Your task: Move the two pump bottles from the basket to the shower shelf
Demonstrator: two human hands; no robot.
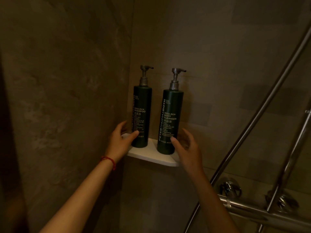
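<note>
Two dark green pump bottles stand upright on the white corner shelf (151,157). The shampoo bottle (142,105) is on the left, close to the wall corner. The body cleanser bottle (170,115) stands to its right, a small gap between them. My left hand (121,140) is at the base of the shampoo bottle, thumb on its front and fingers spread apart to its left. My right hand (185,147) is at the base of the cleanser bottle, thumb tip touching it and fingers spread off to the right. No basket is in view.
Dark tiled walls meet in the corner behind the shelf. A slanted metal shower rail (262,115) runs along the right, with chrome taps (230,189) and a horizontal bar (252,211) below it. A red string bracelet (109,160) is on my left wrist.
</note>
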